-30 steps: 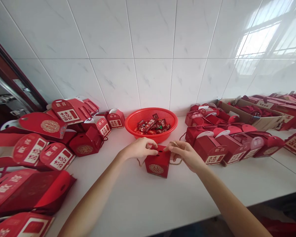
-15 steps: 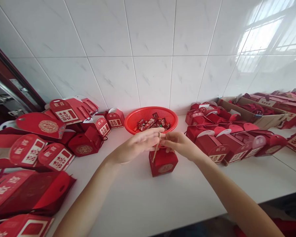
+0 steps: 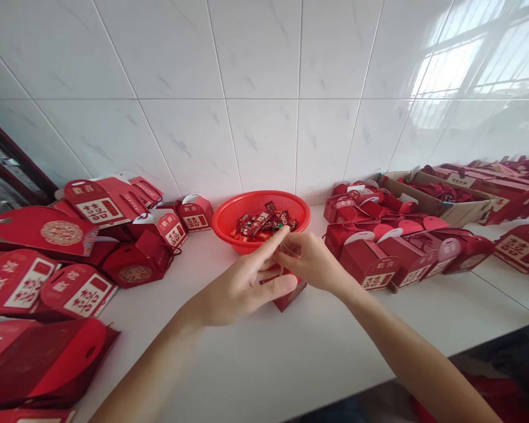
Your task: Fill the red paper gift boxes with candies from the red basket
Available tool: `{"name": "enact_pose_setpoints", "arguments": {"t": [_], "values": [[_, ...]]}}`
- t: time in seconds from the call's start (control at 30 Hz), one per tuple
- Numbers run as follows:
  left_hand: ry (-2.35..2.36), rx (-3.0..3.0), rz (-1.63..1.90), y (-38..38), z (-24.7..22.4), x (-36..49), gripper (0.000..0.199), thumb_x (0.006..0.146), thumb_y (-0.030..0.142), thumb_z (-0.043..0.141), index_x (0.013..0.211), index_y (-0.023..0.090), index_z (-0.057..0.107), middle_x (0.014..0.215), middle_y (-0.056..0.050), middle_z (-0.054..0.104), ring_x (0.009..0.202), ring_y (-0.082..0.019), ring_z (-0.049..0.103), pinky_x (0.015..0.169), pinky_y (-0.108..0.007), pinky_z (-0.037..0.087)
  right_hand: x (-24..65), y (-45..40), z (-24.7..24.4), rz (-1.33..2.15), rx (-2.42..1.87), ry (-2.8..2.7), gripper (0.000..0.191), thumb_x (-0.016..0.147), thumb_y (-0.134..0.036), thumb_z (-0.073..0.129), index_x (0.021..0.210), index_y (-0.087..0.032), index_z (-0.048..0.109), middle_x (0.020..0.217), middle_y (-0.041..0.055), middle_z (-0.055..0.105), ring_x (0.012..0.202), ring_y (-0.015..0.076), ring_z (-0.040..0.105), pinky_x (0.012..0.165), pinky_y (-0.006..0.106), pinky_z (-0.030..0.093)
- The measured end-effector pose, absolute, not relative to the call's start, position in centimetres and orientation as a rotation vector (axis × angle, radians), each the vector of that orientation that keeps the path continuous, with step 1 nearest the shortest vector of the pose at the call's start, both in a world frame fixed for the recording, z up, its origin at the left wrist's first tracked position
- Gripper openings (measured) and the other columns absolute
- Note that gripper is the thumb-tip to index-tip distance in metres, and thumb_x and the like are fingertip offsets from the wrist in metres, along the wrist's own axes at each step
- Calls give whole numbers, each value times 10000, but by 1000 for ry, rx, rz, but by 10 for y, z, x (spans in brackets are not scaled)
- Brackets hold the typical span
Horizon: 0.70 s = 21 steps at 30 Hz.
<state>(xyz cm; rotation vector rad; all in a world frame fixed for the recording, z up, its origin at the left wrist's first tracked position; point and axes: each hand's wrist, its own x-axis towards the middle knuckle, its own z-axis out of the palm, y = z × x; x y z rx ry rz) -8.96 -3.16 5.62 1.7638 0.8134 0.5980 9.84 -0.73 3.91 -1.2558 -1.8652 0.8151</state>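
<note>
A small red box (image 3: 290, 298) stands on the white tabletop, mostly covered by my hands. Over it, my right hand (image 3: 311, 259) is closed with its fingertips pinching a thin twisted cord (image 3: 281, 270). My left hand (image 3: 247, 282) is beside the cord, its thumb spread and its other fingers stretched toward my right hand; some of its fingertips are hidden. Just behind both hands sits a red perforated basket (image 3: 229, 202) with wrapped candies (image 3: 264, 222) in it.
Red gift boxes (image 3: 134, 264) are piled on the left. More red boxes (image 3: 370, 264) stand in rows on the right, near a cardboard carton (image 3: 462, 214) with dark red items. A tiled wall (image 3: 264, 141) rises behind the table (image 3: 255, 364).
The view has shifted slightly to the right. My left hand has turned and its thumb has swung down and out over the small box. My right hand stays at the cord.
</note>
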Motion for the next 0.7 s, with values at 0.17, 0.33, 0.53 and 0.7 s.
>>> {"name": "enact_pose_setpoints", "arguments": {"t": [0.17,0.33,0.53,0.7], "values": [[831,1841,684,-35,53,-90,790,947,465,663,1609,413,236,1712,8,221,1523,-289,344,1204,-436,411,99,-15,47,662,-1220,-1803,195,840,-197,551,646,-181,539,623,-11,570,596,119,486,562,251,366],[780,1939,864,-36,60,-91,611,944,391,681,1513,360,463,1564,-43,504,1373,-267,549,1108,-382,515,119,-23,70,562,-1148,-1749,186,856,-243,602,685,-173,615,669,13,641,645,139,557,601,270,430],[536,2233,876,-42,67,-94,295,931,253,685,1226,264,699,1284,-46,715,1189,-212,666,1013,-313,549,176,-31,126,333,-1193,-1610,131,838,-189,685,713,-156,711,658,23,677,602,119,563,611,303,468],[487,2376,659,-40,66,-90,257,931,241,671,1181,221,726,1186,-55,755,1114,-201,697,991,-291,529,240,-18,170,57,-1545,-1245,81,841,-117,737,766,-90,750,704,74,695,612,91,568,654,367,469]]}}
